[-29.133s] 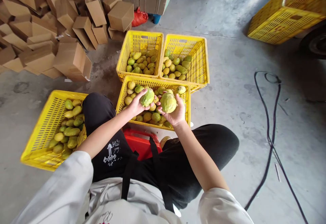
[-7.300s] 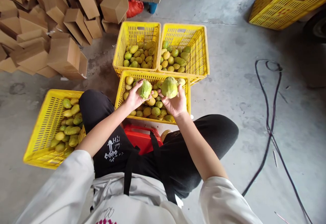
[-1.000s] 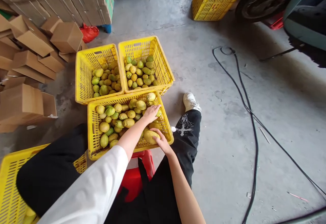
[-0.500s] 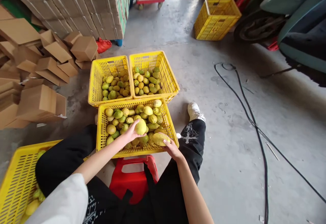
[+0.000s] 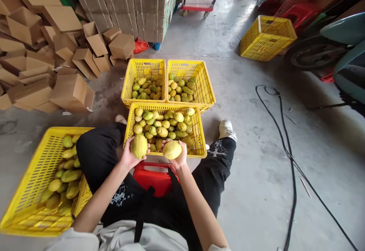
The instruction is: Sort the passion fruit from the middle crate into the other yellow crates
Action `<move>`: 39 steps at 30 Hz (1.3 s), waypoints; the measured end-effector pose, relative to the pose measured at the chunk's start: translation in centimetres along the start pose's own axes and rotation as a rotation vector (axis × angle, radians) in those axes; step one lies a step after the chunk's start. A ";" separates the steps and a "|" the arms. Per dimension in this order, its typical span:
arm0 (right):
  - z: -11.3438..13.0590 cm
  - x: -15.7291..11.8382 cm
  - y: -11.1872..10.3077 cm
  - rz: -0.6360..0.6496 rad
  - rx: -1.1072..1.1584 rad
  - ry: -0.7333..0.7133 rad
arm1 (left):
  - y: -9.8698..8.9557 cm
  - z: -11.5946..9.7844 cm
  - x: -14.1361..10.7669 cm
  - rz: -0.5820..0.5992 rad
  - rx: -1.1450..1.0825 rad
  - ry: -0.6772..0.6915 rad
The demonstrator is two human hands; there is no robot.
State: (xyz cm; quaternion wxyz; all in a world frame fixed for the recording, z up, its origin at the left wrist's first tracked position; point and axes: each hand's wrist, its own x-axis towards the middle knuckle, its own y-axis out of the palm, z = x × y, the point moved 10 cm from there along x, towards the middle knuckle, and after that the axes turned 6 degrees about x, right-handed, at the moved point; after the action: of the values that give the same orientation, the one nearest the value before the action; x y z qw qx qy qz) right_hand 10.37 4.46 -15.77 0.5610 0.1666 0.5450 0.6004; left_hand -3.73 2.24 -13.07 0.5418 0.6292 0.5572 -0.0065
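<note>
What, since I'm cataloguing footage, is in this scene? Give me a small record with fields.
Left hand: holds a yellow-green oval fruit
Right hand: holds a paler yellow oval fruit
Front: yellow slatted plastic crate of green and yellow fruit
Behind it: left yellow plastic crate and right yellow plastic crate, both with fruit
Beside left knee: wide yellow plastic crate with fruit
Between legs: red plastic stool
Floor, right: looped black cable

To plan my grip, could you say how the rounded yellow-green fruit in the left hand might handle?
The rounded yellow-green fruit looks fairly stiff, with no sag visible over the left fingers. Its curved sides suggest it could roll if pushed.
</note>
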 end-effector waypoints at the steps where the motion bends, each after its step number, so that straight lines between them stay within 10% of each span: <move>1: -0.6 0.0 0.7 -0.023 0.038 0.035 | 0.1 0.4 -0.5 0.031 -0.028 0.014; 9: -3.0 0.5 1.1 -0.108 -0.059 0.413 | -2.8 3.4 0.3 0.003 -0.037 -0.028; 20: -2.4 -0.6 -3.4 -0.230 -0.179 0.188 | -3.2 2.6 1.6 -0.037 0.058 0.049; 26: -1.6 -1.9 -1.8 -0.024 -0.250 0.096 | -2.1 3.5 1.3 0.002 0.069 0.033; 39: -0.4 -2.0 -0.2 0.007 -0.017 0.070 | -2.3 1.8 1.2 -0.045 0.000 0.150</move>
State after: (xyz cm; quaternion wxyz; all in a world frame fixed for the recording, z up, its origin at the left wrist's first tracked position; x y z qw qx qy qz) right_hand 10.75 2.50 -15.24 0.5410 0.1426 0.5585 0.6124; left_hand -3.82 1.38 -16.09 0.4982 0.6154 0.6101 0.0286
